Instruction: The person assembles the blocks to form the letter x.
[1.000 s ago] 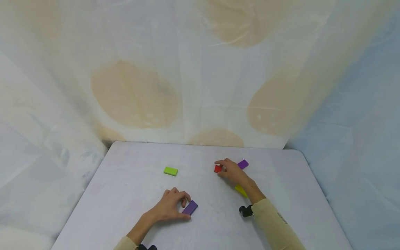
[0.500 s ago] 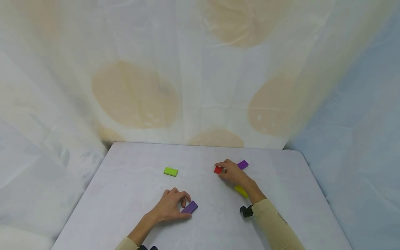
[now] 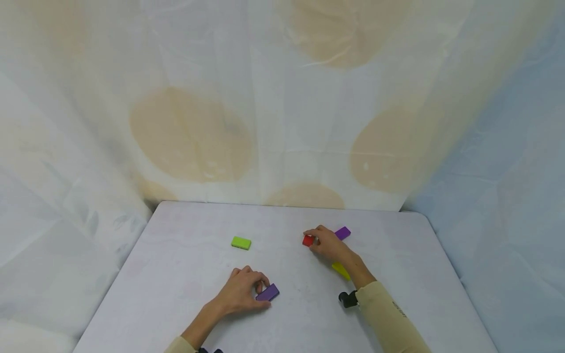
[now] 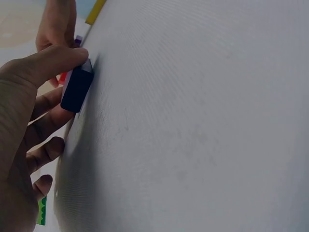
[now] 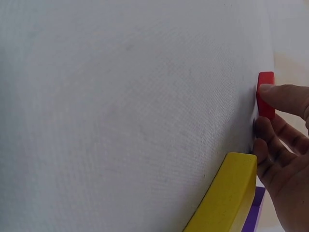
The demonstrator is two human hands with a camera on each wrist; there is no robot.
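Five blocks lie on the table (image 3: 185,274): two purple, one red, one yellow, one green; all positions below are given relative to the red block (image 3: 307,240).

Left hand (image 3: 240,294): curled over the near purple block (image 3: 267,293), thumb and fingers pinching its edges; the left wrist view shows the thumb tip on one end of that block (image 4: 76,91) and the fingers folded behind it; the block lies flat on the table, nearer the person than the red block and to its left, well apart from it.

Right hand (image 3: 328,243): fingertips curled round the red block and gripping it; the right wrist view shows the thumb pressed on the block's top (image 5: 265,94) with the fingers below it; the red block rests on the table.

Far purple block (image 3: 343,233): to the right of the red block and slightly farther back, just behind the right hand; whether hand and block touch cannot be told.

Yellow block (image 3: 341,270): nearer the person than the red block and to its right, partly hidden under the right wrist; in the right wrist view it lies just beside the fingers (image 5: 231,193).

Green block (image 3: 241,242): well to the left of the red block, at about the same depth, lying alone and untouched.

A pale curtain (image 3: 282,98) hangs behind the table.
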